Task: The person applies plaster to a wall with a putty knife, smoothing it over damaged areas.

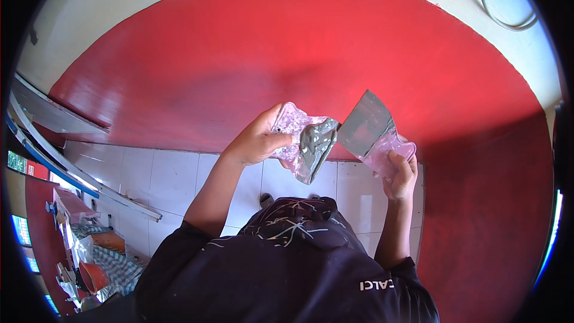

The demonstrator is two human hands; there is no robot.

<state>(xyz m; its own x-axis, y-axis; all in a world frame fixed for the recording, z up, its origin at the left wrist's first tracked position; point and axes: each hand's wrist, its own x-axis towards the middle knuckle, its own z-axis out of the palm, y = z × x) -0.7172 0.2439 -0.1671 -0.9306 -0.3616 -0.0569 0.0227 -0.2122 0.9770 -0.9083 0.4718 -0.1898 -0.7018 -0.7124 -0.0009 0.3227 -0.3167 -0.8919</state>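
Observation:
My left hand (264, 136) is closed on a pink plastic putty spreader (290, 121), the thumb pressed on its face. A thick lump of wet grey putty (316, 146) sits along that spreader's blade. In my right hand (401, 173) is a second pink spreader (381, 154), its blade (366, 124) coated with a thin grey film and tilted up to the left. One corner of this blade is close to or touching the putty; I cannot tell which. Both spreaders are held in the air in front of my body.
Ahead stands a wall painted red (287, 42) below and cream above. A hanging cable (508, 23) is at the upper right. White floor tiles (167, 173) lie below. On the left are a ladder-like metal frame (84, 173), an orange container (94, 276) and a checked cloth (122, 269).

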